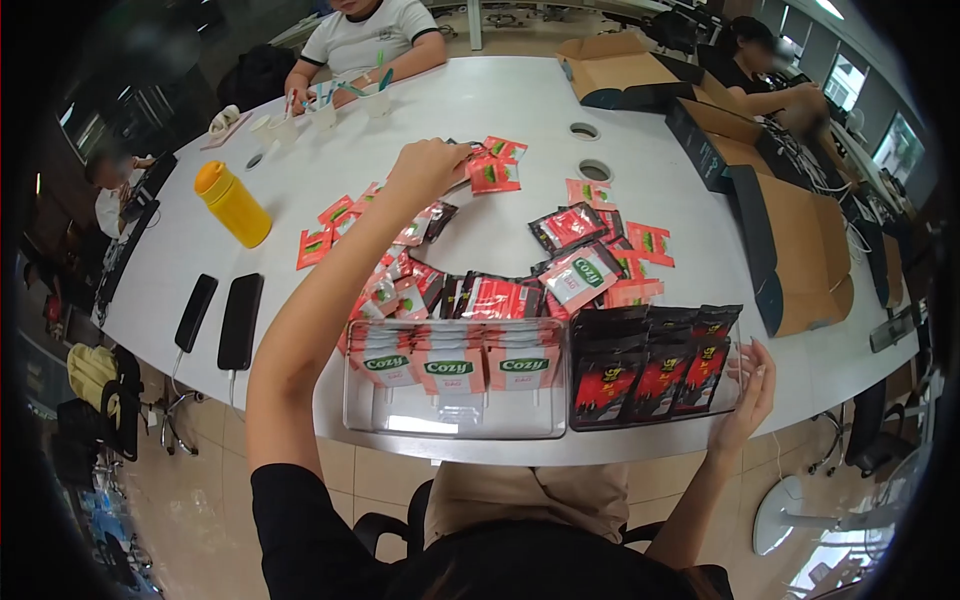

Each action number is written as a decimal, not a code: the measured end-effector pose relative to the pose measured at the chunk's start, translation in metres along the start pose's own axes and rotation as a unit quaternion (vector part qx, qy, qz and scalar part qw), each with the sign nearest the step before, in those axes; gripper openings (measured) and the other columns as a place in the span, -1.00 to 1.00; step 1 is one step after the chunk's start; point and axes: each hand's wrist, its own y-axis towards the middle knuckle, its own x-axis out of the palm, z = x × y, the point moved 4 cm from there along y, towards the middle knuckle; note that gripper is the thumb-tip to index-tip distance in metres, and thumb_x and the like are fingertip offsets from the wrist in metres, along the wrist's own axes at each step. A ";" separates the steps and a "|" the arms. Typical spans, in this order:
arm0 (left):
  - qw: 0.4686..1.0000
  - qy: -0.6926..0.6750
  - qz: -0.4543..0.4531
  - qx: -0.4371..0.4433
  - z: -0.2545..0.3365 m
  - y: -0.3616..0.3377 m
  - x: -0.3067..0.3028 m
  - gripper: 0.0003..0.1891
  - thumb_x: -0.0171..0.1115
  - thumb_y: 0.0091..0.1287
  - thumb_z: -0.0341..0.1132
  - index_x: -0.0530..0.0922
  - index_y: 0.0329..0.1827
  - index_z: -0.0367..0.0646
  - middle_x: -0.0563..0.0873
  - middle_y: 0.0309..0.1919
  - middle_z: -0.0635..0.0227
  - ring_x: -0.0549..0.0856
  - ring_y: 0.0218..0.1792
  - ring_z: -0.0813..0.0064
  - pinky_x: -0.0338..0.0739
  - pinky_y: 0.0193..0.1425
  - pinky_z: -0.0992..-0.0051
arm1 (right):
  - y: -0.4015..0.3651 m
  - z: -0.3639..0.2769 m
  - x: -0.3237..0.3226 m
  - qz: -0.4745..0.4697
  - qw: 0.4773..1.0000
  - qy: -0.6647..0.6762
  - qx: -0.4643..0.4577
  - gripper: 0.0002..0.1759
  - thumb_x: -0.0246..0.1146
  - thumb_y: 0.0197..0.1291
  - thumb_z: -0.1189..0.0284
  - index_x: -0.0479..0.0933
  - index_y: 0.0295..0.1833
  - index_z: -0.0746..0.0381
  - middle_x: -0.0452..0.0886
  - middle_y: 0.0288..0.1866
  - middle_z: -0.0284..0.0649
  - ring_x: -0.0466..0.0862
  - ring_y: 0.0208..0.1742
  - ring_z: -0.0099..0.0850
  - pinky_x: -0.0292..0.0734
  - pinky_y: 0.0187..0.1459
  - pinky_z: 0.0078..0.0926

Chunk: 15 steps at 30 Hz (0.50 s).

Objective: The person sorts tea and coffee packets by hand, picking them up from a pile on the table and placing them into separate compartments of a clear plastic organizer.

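My left hand [432,168] reaches over the far part of a loose pile of sachets, its fingers curled down by a red-and-pink sachet [494,175]. The fingertips are hidden, so what they hold cannot be made out. My right hand [752,392] grips the right end of a clear plastic bin [652,418], which holds upright black-and-red sachets [606,388] in rows. Left of it, another clear bin [455,420] holds pink-and-white "Cozy" sachets [447,372] in three stacks. One more Cozy sachet [580,275] lies on the loose heap behind the bins, with black-and-red sachets [568,228] around it.
A yellow bottle [233,205] and two phones [240,322] with cables are at the left. Open cardboard boxes [795,240] line the right edge. Across the white table [650,85], a person [365,45] sits behind plastic cups [376,102]. Two round table holes [594,170] lie beyond the sachets.
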 end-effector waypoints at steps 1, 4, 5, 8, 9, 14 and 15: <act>1.000 -0.004 -0.002 0.003 0.003 0.007 0.000 -0.82 0.14 0.22 -0.28 0.64 -0.17 -0.03 0.68 -0.53 0.18 0.69 -0.42 0.15 0.56 -0.35 0.22 | 0.000 0.000 0.000 0.002 1.000 0.003 0.000 -0.57 -0.12 0.43 0.33 0.39 0.20 0.41 0.55 0.00 -0.10 0.53 -0.11 -0.51 0.42 -0.03 -0.54; 0.997 0.040 -0.034 0.058 -0.005 0.022 0.038 -0.79 0.14 0.23 -0.28 0.63 -0.09 0.03 0.70 -0.47 0.23 0.70 -0.40 0.16 0.55 -0.38 0.21 | 0.000 -0.001 -0.001 0.009 1.000 0.002 0.000 -0.58 -0.13 0.41 0.36 0.38 0.19 0.43 0.55 -0.01 -0.07 0.54 -0.11 -0.49 0.45 -0.03 -0.52; 0.995 0.024 -0.064 0.068 -0.006 0.023 0.051 -0.74 0.12 0.23 -0.28 0.58 -0.02 0.04 0.70 -0.44 0.22 0.69 -0.39 0.15 0.55 -0.37 0.21 | 0.000 -0.002 0.000 0.010 1.000 0.002 0.000 -0.58 -0.13 0.41 0.36 0.38 0.19 0.43 0.55 -0.01 -0.07 0.54 -0.11 -0.49 0.45 -0.04 -0.52; 0.990 -0.068 -0.086 0.085 0.004 0.013 0.078 -0.69 0.13 0.30 -0.09 0.54 -0.01 -0.04 0.69 -0.41 0.17 0.68 -0.40 0.13 0.55 -0.32 0.20 | -0.001 0.002 0.001 0.007 1.000 0.015 0.010 -0.57 -0.15 0.41 0.36 0.36 0.21 0.44 0.54 -0.02 -0.08 0.52 -0.11 -0.49 0.42 -0.02 -0.51; 0.991 -0.070 -0.087 0.075 0.008 0.011 0.074 -0.67 0.13 0.30 -0.06 0.54 -0.02 -0.06 0.69 -0.41 0.17 0.68 -0.40 0.13 0.54 -0.32 0.19 | 0.000 0.001 0.000 0.005 1.000 0.013 0.013 -0.56 -0.16 0.41 0.36 0.36 0.21 0.44 0.53 -0.02 -0.08 0.52 -0.12 -0.49 0.41 -0.01 -0.51; 0.989 -0.061 -0.119 0.068 0.016 0.009 0.064 -0.59 0.15 0.27 0.02 0.51 -0.04 -0.13 0.67 -0.43 0.17 0.68 -0.42 0.15 0.54 -0.34 0.19 | 0.000 0.004 -0.001 0.002 1.000 -0.001 0.021 -0.55 -0.18 0.42 0.36 0.32 0.24 0.43 0.50 0.01 -0.08 0.49 -0.12 -0.50 0.38 -0.01 -0.51; 0.987 -0.015 -0.146 0.071 0.018 0.010 0.069 -0.66 0.15 0.27 -0.09 0.49 -0.02 -0.12 0.67 -0.42 0.18 0.68 -0.44 0.17 0.55 -0.38 0.23 | 0.000 0.005 -0.002 0.001 1.000 0.002 0.021 -0.56 -0.18 0.42 0.37 0.32 0.25 0.42 0.51 0.02 -0.08 0.49 -0.11 -0.51 0.38 -0.01 -0.51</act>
